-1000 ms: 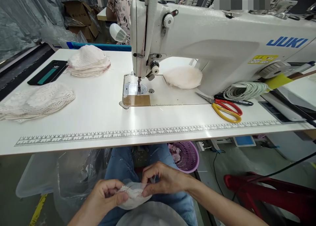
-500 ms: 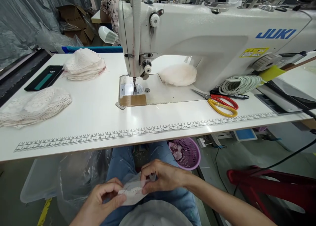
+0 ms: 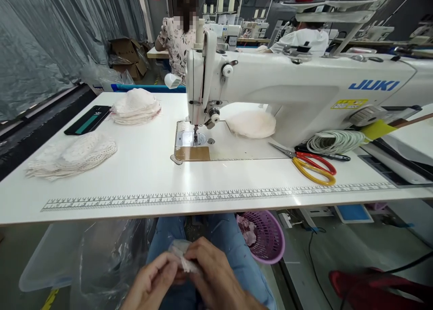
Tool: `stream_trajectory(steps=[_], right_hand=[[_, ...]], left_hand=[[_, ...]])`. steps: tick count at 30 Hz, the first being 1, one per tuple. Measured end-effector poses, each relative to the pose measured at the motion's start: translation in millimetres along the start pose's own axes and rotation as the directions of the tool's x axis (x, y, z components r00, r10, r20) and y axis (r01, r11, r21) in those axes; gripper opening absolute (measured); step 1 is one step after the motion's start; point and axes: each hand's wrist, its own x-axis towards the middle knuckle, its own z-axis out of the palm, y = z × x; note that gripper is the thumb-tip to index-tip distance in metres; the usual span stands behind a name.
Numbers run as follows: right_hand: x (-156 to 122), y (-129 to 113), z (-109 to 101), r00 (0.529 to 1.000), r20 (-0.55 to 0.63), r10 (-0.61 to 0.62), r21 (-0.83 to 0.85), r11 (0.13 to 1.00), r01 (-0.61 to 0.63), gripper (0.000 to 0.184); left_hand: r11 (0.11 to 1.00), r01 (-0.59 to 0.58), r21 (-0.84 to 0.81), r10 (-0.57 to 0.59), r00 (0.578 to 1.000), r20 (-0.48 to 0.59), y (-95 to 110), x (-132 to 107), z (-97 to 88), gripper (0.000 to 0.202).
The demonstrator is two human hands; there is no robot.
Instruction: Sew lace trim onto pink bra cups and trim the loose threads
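Over my lap, both hands hold a small piece of sheer white fabric with a lace edge. My left hand pinches its left side between thumb and fingers. The fingers of my right hand are closed on the other side and cover much of it. In front of me stands a white sewing machine, its presser foot over the needle plate with no cloth under it. A rounded cream fabric pad lies under the machine's arm.
On the table are a stack of lace pieces, a stack of white fabric cups, a black phone-like item, scissors and coiled cord. A purple basket stands below. Two people sit beyond.
My hands have drawn closer together and bunched the fabric, which was stretched flatter between them before. The camera view has tilted up, showing more of the room behind the machine.
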Motion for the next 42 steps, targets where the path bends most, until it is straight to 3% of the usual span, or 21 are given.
stream_trajectory(steps=[2,4,6,7,9,11,13,18,21,26,29,33,39,42], right_hand=[[7,0,-8,0.981,0.011,0.196,0.224,0.955,-0.193,0.022],[12,-2,-16,0.924,0.114,0.365,0.417,0.826,-0.378,0.031],[15,-3,-23,0.880,0.262,0.396,0.510,0.717,-0.475,0.038],[15,-3,-27,0.869,0.316,0.381,0.521,0.696,-0.494,0.040],[14,-2,-34,0.862,0.374,0.343,0.512,0.698,-0.500,0.040],[13,1,-43,0.859,0.386,0.337,0.490,0.714,-0.500,0.038],[12,5,-49,0.846,0.394,0.358,0.474,0.710,-0.521,0.038],[14,6,-48,0.776,0.492,0.394,0.419,0.674,-0.608,0.041],[18,5,-39,0.765,0.489,0.419,0.400,0.672,-0.623,0.042],[18,6,-35,0.760,0.501,0.413,0.360,0.700,-0.617,0.041],[17,6,-38,0.770,0.472,0.430,0.331,0.722,-0.607,0.040],[17,2,-44,0.770,0.472,0.429,0.317,0.732,-0.603,0.041],[20,0,-54,0.773,0.521,0.361,0.257,0.798,-0.545,0.040],[20,2,-59,0.758,0.547,0.357,0.233,0.804,-0.547,0.040]], left_hand=[[0.984,-0.005,0.176,0.024,0.994,-0.103,1,-4,-6.6,0.042],[0.927,-0.043,0.373,0.142,0.960,-0.242,1,-6,-12.8,0.038],[0.864,-0.089,0.495,0.253,0.928,-0.275,1,-2,-17.5,0.045],[0.853,-0.095,0.512,0.243,0.942,-0.230,2,1,-19.2,0.051],[0.870,-0.061,0.489,0.098,0.994,-0.051,5,7,-21.8,0.050],[0.889,-0.029,0.457,-0.032,0.992,0.125,9,11,-23.7,0.031],[0.900,-0.036,0.433,-0.060,0.977,0.204,12,11,-24.7,0.030],[0.954,-0.002,0.300,-0.059,0.980,0.191,12,3,-24.8,0.046],[0.967,-0.027,0.252,-0.025,0.979,0.200,8,1,-22.9,0.046],[0.870,-0.103,0.482,0.040,0.989,0.139,6,2,-18.7,0.015],[0.795,-0.132,0.593,0.127,0.991,0.050,2,1,-19.5,0.022],[0.873,-0.055,0.485,0.060,0.998,0.006,1,-1,-19.7,0.027],[0.825,-0.086,0.558,0.004,0.989,0.146,12,4,-16.2,0.020],[0.893,-0.102,0.439,-0.005,0.972,0.236,19,6,-17.2,0.012]])
